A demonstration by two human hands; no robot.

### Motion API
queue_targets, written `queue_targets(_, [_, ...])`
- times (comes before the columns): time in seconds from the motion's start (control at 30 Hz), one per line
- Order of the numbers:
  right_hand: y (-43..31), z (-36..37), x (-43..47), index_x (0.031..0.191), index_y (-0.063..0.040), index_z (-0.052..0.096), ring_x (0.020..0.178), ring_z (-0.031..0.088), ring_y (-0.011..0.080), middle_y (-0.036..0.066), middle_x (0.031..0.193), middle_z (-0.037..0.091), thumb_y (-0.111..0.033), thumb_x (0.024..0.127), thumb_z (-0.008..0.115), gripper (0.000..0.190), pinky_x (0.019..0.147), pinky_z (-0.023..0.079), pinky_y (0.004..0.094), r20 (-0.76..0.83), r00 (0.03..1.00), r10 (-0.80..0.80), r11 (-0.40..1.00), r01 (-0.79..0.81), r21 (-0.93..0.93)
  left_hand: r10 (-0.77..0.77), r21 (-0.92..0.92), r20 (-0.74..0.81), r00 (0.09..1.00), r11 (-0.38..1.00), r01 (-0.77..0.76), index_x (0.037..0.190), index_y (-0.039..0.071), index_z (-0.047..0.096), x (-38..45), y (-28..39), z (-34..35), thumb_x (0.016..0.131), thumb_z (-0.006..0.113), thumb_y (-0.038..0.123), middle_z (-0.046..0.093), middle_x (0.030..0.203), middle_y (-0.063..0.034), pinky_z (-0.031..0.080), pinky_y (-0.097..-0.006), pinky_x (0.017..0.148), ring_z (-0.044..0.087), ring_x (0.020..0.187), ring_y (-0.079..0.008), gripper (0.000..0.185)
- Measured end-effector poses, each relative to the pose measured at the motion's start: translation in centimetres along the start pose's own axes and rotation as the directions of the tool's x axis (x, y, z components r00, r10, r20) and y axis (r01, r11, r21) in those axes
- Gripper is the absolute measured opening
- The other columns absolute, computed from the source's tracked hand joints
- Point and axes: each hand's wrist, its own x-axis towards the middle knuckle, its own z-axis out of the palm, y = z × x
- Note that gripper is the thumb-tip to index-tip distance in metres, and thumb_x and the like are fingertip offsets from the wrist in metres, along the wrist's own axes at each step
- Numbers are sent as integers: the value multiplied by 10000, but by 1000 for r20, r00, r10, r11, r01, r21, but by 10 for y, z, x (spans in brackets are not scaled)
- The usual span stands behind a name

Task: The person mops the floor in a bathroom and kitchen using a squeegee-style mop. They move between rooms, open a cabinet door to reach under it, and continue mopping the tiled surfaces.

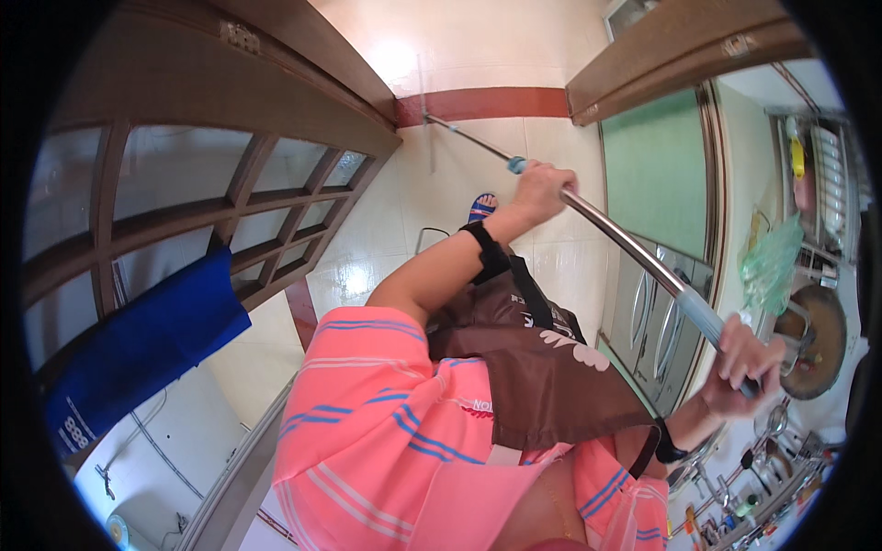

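A long metal telescopic pole [623,237] of a floor mop or squeegee slants across the view. My left hand [544,187] wraps around its middle, just behind a blue-grey collar [517,164]. At the upper end, my right hand [747,365] grips the light blue-grey sleeve [701,318] close to its dark tip. The far end meets a thin, pale, blurred crossbar [431,144] on the tiled floor, beside a dark red threshold strip [482,105]. Whether that bar is a mop head or a squeegee blade, I cannot tell.
On the left stands a brown door with glass panes [182,172], a blue cloth or bag [148,344] hanging on it. A brown door frame [661,62] and grey-green cabinet [654,169] flank the right. Kitchen utensils [758,468] and a green plastic bag [772,265] are farther right.
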Motion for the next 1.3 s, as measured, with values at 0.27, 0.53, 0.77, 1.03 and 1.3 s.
queue_targets(0.27, [98,47,124,753,-138,412,457,315,116,-52,493,344,-302,1007,342,311,723,367,366,138,985,103,989,-116,95,-156,90,-50,986,983,160,719,172,686,68,-108,-52,727,696,147,650,651,-53,476,-413,695,635,678,-283,28])
queue_targets(0.53, [52,18,202,749,-142,367,476,283,100,-49,486,306,-255,986,327,266,704,349,344,-80,986,145,988,-149,-46,-76,-17,103,992,997,78,735,165,708,152,-73,12,695,681,119,665,663,-99,515,-415,648,666,656,-309,67])
queue_targets(0.77, [14,-24,267,749,-164,352,456,281,85,-24,428,309,-175,892,474,189,698,311,309,-174,984,37,995,-21,96,41,-55,231,972,998,-29,746,173,710,279,-30,20,693,663,135,674,693,-96,480,-433,670,655,687,-317,81])
queue_targets(1.03, [139,-14,390,755,-156,397,586,365,110,-34,505,358,-145,869,487,145,828,303,372,1,974,225,939,-217,266,-109,254,124,986,964,75,774,164,714,377,-158,-98,695,713,155,694,717,-67,511,-407,753,683,733,-281,80])
queue_targets(1.3, [327,123,449,874,-94,545,664,450,132,-46,573,383,-365,975,505,292,1011,339,408,386,801,457,836,-535,120,-373,472,-20,928,815,338,783,180,725,332,-358,-228,741,666,97,684,753,-73,489,-417,840,640,867,-298,110])
